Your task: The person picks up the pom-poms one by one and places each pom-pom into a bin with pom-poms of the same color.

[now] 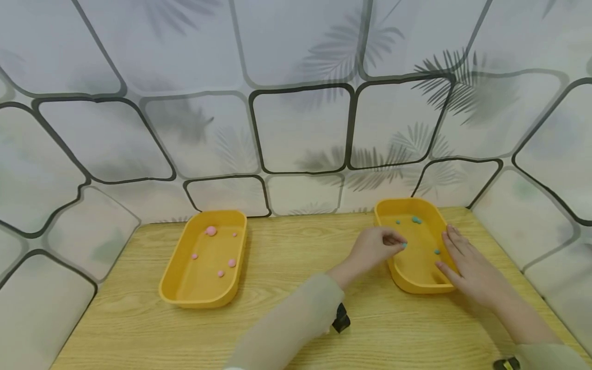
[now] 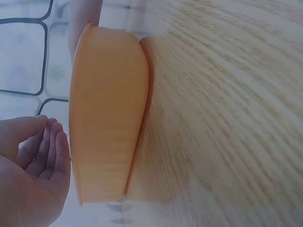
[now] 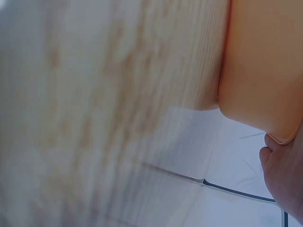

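Observation:
My left hand reaches over the near-left side of the right-hand yellow tray. Between its thumb and fingertips it pinches a small teal ball. In the left wrist view, the curled fingers are beside the tray's outer wall, and the ball is hidden there. My right hand rests on the tray's right rim with its fingers extended. Other small teal balls lie on the tray floor: a cluster at the back, one ball left of it, and another ball near the right hand.
To the left on the wooden table stands a second yellow tray. Several pink balls of differing size lie in it, the largest pink ball near its back. A patterned wall rises behind the table and at both sides.

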`<act>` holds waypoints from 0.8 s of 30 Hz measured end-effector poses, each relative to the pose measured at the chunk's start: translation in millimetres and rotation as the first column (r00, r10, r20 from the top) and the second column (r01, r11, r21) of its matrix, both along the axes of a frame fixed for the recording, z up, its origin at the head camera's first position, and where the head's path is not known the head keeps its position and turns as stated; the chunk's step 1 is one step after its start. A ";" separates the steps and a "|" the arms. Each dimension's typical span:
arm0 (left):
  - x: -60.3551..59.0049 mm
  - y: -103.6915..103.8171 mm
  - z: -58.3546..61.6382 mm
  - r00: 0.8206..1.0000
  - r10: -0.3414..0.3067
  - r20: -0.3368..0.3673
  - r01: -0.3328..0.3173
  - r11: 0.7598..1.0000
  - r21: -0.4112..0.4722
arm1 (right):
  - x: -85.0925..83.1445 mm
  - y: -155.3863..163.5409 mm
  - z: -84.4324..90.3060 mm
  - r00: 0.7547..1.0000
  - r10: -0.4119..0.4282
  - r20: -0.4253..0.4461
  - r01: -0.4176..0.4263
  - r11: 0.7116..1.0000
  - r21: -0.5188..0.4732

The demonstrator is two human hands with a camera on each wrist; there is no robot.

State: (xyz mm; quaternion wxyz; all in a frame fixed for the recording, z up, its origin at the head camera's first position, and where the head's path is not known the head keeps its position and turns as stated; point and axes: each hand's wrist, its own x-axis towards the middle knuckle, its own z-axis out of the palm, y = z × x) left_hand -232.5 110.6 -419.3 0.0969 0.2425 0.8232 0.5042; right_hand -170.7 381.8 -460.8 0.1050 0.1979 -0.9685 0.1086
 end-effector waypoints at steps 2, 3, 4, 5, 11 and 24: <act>-3.2 3.7 -0.9 1.000 0.006 -0.003 -0.006 1.000 0.000 | 0.1 0.2 -0.3 1.000 0.001 -0.002 -0.001 1.000 -0.001; -5.0 5.4 -1.4 1.000 0.009 -0.004 -0.009 1.000 0.002 | 0.2 0.2 -0.4 1.000 0.001 -0.002 -0.001 1.000 -0.004; -6.8 7.3 -2.2 1.000 0.014 -0.004 -0.014 1.000 0.007 | 0.3 0.3 -0.4 1.000 0.000 -0.002 0.000 1.000 -0.006; -8.5 8.8 -2.2 1.000 0.021 0.004 -0.022 1.000 0.017 | 0.5 0.3 -0.3 1.000 -0.001 -0.002 0.001 1.000 -0.007; -17.9 16.7 -0.4 0.997 0.080 0.018 -0.081 0.995 0.050 | -0.2 0.1 1.5 1.000 -0.005 0.000 0.005 1.000 0.001; -18.5 28.2 0.0 0.978 0.204 0.041 -0.205 0.979 0.013 | -1.0 1.2 0.1 1.000 0.010 -0.012 -0.010 1.000 -0.001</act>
